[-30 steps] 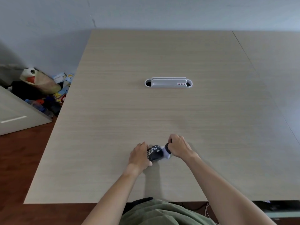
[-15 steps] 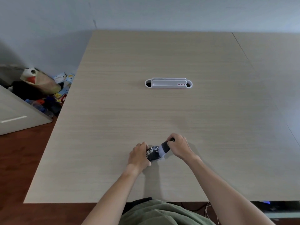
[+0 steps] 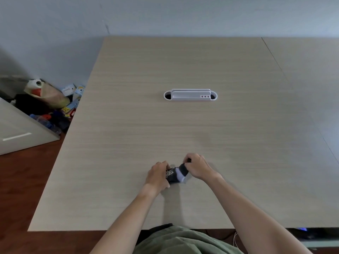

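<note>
1. Two hands work on one item: a dark sock bundle (image 3: 174,176) with a pale band. It lies on the bench (image 3: 183,125), at the near centre, close to your edge.
2. Check the left hand (image 3: 158,176). Its fingers are curled round the speckled end of the bundle and hold it down against the bench.
3. Check the right hand (image 3: 199,166). Thumb and fingertips pinch the dark cuff end, which is lifted slightly and angled away to the far right.
4. Identify the step: the cuff is under tension between the two grips. It is probably being stretched either to turn over the roll or to pull free of it. The view does not show which.
5. Prepare the next move. Anchor the bundle firmly with the left hand, since the fabric is soft and will slide or unroll if that grip loosens.
6. Move only the right hand, drawing the cuff evenly so that the knit does not twist.
7. Disregard the white cable tray (image 3: 190,95) set into the bench. It is well apart from the work.
</note>
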The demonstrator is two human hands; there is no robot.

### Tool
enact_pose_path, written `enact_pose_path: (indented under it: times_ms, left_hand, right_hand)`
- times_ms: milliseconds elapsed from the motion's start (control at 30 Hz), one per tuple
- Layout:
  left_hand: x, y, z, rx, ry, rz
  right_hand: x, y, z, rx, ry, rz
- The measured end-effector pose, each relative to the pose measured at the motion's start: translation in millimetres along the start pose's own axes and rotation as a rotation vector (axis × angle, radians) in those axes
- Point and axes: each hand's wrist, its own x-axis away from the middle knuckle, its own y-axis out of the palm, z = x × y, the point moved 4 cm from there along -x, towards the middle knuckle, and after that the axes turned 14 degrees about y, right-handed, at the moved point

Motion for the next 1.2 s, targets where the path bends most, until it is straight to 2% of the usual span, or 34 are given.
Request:
enact_pose_path:
  times_ms: [67, 133, 200, 300, 433, 500, 567, 667, 767, 867, 933, 1000, 1033, 1133, 1200]
  left_hand:
    - [-1.3, -1.2, -0.9, -0.018, 0.01, -0.007]
    - [-2.0, -1.9, -1.9, -0.019, 0.011, -0.011]
    - [-2.6, -1.5, -3.3, -0.008, 0.01, -0.007]
    - [-3.3, -0.6, -4.3, 0.004, 0.017, -0.006]
    - [-5.9, -1.5, -4.7, 0.0, 0.025, -0.017]
    - [-6.8, -2.1, -5.2, 0.002, 0.026, -0.025]
    - [-6.7, -2.4, -6.1, 0.007, 0.042, -0.012]
    - [-6.2, -1.7, -7.5, 0.02, 0.078, 0.02]
    - [-6.5, -1.4, -6.8, -0.006, 0.094, 0.006]
    - [-7.6, -2.3, -7.2, -0.024, 0.098, -0.002]
    - [-8.0, -2.1, -8.5, -0.018, 0.099, -0.002]
    - [-8.4, -1.2, -9.3, -0.014, 0.101, 0.0]
    - [-8.2, -1.3, -9.3, -0.017, 0.101, -0.002]
    - [-8.8, -1.2, -9.2, -0.023, 0.098, -0.009]
    - [-8.9, -0.6, -9.2, -0.018, 0.096, -0.008]
  right_hand:
    - [-1.8, -9.3, 9.2, 0.043, 0.028, 0.111]
    - [-2.2, -16.9, 14.8, -0.05, 0.029, 0.169]
    - [-0.7, -18.6, 12.8, -0.154, 0.0, 0.118]
    - [3.8, -6.3, 9.6, -0.124, -0.025, -0.048]
    - [1.1, -5.7, 19.6, -0.04, 0.027, 0.065]
    - [1.6, -9.3, 17.8, -0.124, 0.027, 0.11]
    - [3.8, -8.6, 9.4, -0.219, 0.008, 0.073]
    - [6.0, 4.2, 3.7, -0.232, 0.022, -0.077]
    - [2.2, 3.0, 13.5, -0.116, 0.06, 0.055]
    - [2.9, -7.2, 18.7, -0.147, 0.057, 0.207]
    - [4.6, -7.9, 13.9, -0.184, 0.003, 0.153]
    - [8.5, -0.8, 7.4, -0.094, -0.075, 0.008]
    - [8.6, 1.8, 7.5, -0.049, -0.099, -0.009]
    - [4.2, -5.5, 14.7, -0.087, -0.092, 0.147]
    - [5.3, -10.5, 15.5, -0.136, -0.099, 0.161]
